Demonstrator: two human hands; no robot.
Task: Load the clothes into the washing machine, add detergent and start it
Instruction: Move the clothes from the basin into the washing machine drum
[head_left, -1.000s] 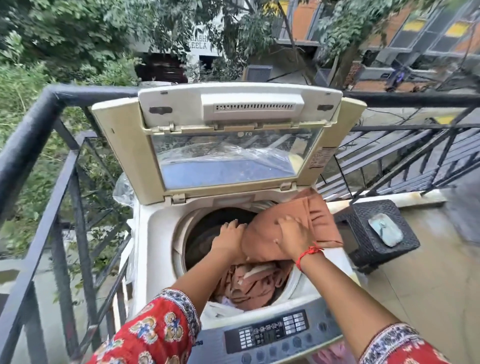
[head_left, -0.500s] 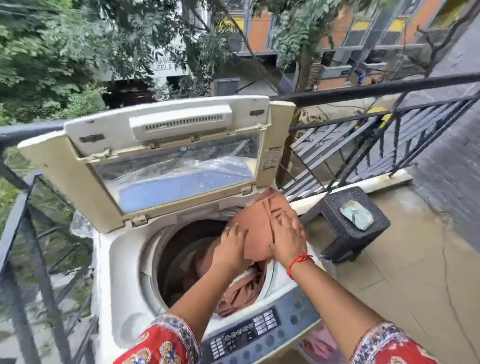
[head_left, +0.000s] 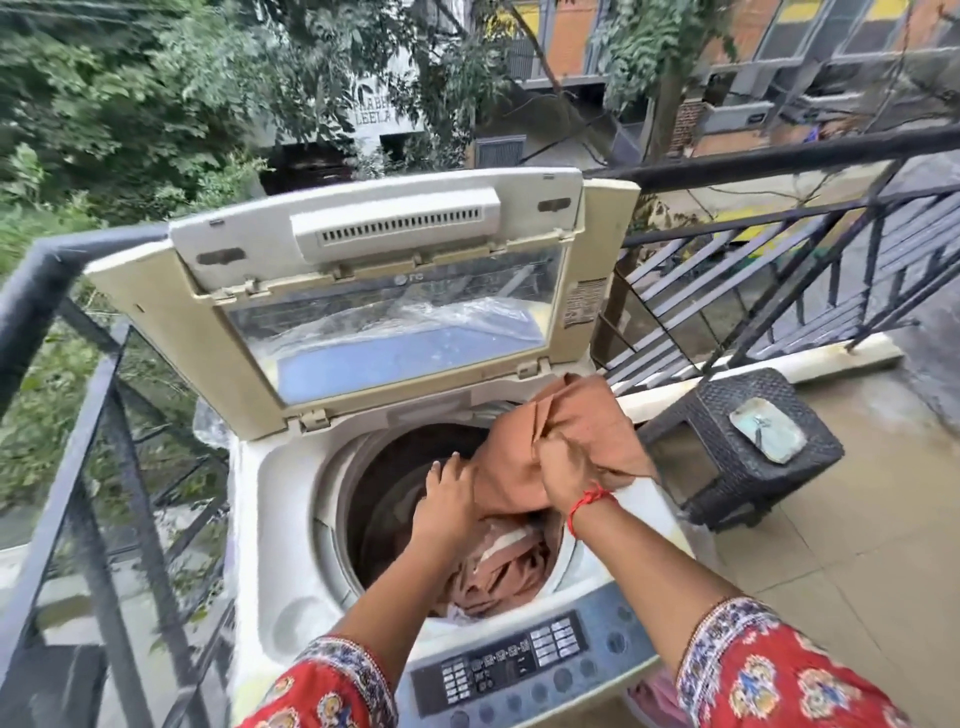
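Observation:
A top-loading washing machine (head_left: 270, 488) stands with its lid (head_left: 156, 322) raised upright. Brown clothes (head_left: 498, 566) lie inside the drum. A folded brown garment (head_left: 587, 415) sits over the drum's right rim. My right hand (head_left: 566, 473) grips this garment from above, fingers curled into the cloth. My left hand (head_left: 447, 493) presses against the garment's left side over the drum opening, fingers fairly straight. The control panel (head_left: 519, 665) runs along the machine's near edge. No detergent is visible.
A black metal railing (head_left: 93, 415) surrounds the balcony at left and behind. A dark woven stool (head_left: 727, 467) with a pale flat object (head_left: 766, 428) on it stands right of the machine. Pink cloth (head_left: 657, 699) shows low beside the machine. Tiled floor lies to the right.
My right hand's fingers have curled into the brown garment, bunching it. My left hand stays against its left side. The view has swung slightly.

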